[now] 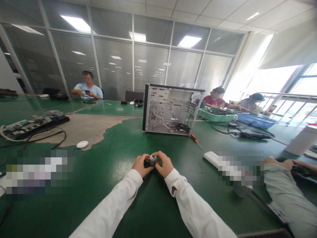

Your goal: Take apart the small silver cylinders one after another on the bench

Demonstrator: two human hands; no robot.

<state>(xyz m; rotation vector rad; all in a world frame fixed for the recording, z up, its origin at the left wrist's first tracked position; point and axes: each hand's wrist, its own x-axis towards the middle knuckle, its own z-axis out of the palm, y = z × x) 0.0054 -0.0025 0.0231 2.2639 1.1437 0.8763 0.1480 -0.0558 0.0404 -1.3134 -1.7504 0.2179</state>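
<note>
At the lower centre of the frame, the left hand (141, 165) and right hand (165, 164) both grip a small metallic cylinder (153, 161), fingers closed around its sides with its top end upward. The handling appears under way: the cylinder has not been released, and whether any part of it is loose or fitted is too small to tell. Beyond it on the worktop (126, 138), the open computer case (173, 110) stands upright, and a screwdriver (193, 138) lies at its lower right, untouched.
</note>
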